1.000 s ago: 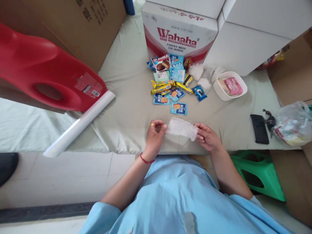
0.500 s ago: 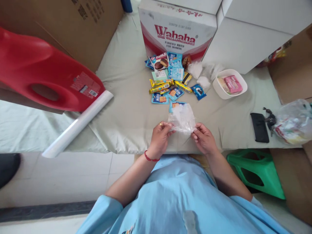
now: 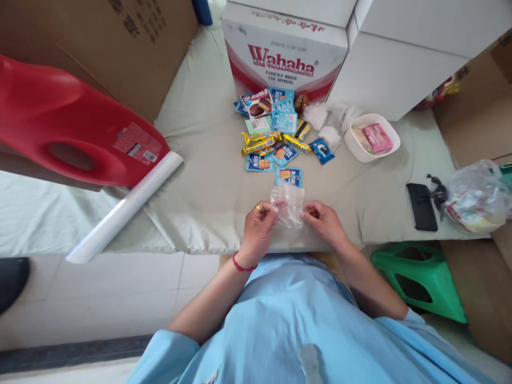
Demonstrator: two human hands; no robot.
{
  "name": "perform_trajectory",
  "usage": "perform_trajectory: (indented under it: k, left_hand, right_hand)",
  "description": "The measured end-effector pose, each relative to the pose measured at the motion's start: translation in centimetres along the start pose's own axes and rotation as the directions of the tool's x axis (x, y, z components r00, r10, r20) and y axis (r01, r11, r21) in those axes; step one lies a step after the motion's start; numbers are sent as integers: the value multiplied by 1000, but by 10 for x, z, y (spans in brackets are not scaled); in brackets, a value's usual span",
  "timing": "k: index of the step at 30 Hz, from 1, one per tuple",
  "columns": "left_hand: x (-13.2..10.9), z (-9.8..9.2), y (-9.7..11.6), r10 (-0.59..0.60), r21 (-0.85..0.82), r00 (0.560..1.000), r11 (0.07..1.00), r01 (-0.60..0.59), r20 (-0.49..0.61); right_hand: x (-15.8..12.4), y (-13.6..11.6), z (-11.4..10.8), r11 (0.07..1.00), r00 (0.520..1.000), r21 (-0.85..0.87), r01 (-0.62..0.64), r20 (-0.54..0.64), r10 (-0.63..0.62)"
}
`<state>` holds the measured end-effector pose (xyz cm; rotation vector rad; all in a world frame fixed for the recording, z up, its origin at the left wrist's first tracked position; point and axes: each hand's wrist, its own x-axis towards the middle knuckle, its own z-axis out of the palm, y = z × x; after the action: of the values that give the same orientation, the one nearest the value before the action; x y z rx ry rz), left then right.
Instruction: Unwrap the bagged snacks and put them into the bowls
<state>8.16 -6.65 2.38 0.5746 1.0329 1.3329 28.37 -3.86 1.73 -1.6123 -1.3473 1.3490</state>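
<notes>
So the left hand [image 3: 259, 228] has thumb and fingers pinched on one side of a thin clear plastic bag [image 3: 293, 204], and the right hand [image 3: 322, 220] is pinching the other side. The bag's up near the table's front edge, its far end overlapping the bottom of the nearest blue snack packet [image 3: 289, 176] from this angle. Half a second ago it was spread wider and hid most of that packet; now the hands are closer together and the print's showing again.
</notes>
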Motion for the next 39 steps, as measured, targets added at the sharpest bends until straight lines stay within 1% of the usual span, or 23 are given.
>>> perform_trajectory:
  k: [2, 3, 6, 9, 11, 14, 16, 19, 22, 24, 26, 28, 30, 31, 32, 33, 34, 35, 36, 37, 38, 39]
  left_hand:
    - [2, -9, 2, 16, -2, 998, 1000, -16, -53]
    - [4, -15, 3, 26, 7, 996, 1000, -26, -86]
    - [10, -31, 3, 55, 53, 982, 998, -46, -183]
    - [15, -41, 4, 72, 64, 967, 996, -58, -245]
    - [18, -42, 5, 92, 61, 957, 995, -78, -274]
    - [20, -41, 7, 111, 69, 948, 993, -94, -299]
    - [21, -39, 7, 105, 86, 946, 993, -82, -306]
    - [22, -38, 5, 70, 95, 949, 995, -43, -307]
    - [22, -38, 5, 32, 86, 952, 996, -6, -306]
    - [23, -39, 6, 24, 75, 949, 997, 0, -314]
    - [24, -40, 8, 18, 56, 946, 998, 0, -323]
    - [24, -43, 9, -2, 36, 950, 999, 14, -313]
    - [23, -47, 8, -19, 58, 956, 998, 38, -293]
    - [21, -50, 7, -6, 112, 955, 993, 41, -297]
    - [19, -52, 7, 39, 207, 948, 978, 28, -317]
    - [15, -55, 7, 128, 340, 930, 941, -4, -345]
    - [11, -56, 8, 258, 495, 898, 867, -53, -355]
    - [7, -57, 10, 409, 649, 853, 752, -114, -325]
    - [3, -56, 13, 549, 773, 799, 608, -181, -245]
    - [-1, -53, 17, 650, 851, 749, 459, -255, -127]
    - [-3, -49, 21, 705, 881, 709, 330, -339, 8]
    - [-5, -43, 26, 718, 873, 682, 235, -427, 140]
  right_hand:
    - [-2, 0, 5, 999, 998, -13, 31, 53, -30]
    - [-3, 0, 5, 999, 998, 13, 39, 52, -39]
    - [-7, -2, -6, 983, 1000, 183, 20, -12, -18]
    - [-8, -1, -26, 931, 995, 365, -7, -87, 42]
    - [-9, 2, -41, 910, 987, 416, -8, -143, 74]
    - [-13, 10, -60, 906, 971, 424, -7, -213, 107]
    - [-17, 16, -69, 912, 962, 409, -12, -246, 123]
    - [-24, 20, -74, 917, 951, 398, -40, -266, 157]
    - [-30, 17, -75, 884, 947, 459, -92, -233, 220]
    - [-32, 10, -75, 837, 950, 529, -141, -165, 265]
    - [-33, 2, -75, 780, 957, 598, -185, -72, 282]
    - [-33, -6, -74, 731, 967, 653, -197, 4, 256]
    - [-32, -15, -71, 702, 979, 692, -165, 27, 203]
    - [-31, -20, -69, 697, 984, 703, -140, 22, 175]
    - [-30, -24, -66, 697, 989, 708, -116, 15, 150]
    - [-29, -28, -62, 700, 992, 707, -99, 11, 129]
    - [-28, -32, -58, 704, 993, 704, -92, 15, 115]
    - [-27, -35, -54, 709, 994, 699, -91, 24, 104]
    - [-25, -39, -50, 714, 995, 694, -92, 35, 94]
    - [-24, -43, -45, 721, 995, 687, -95, 50, 84]
    - [-23, -46, -41, 730, 995, 676, -97, 66, 71]
    - [-21, -50, -38, 744, 995, 661, -97, 83, 56]
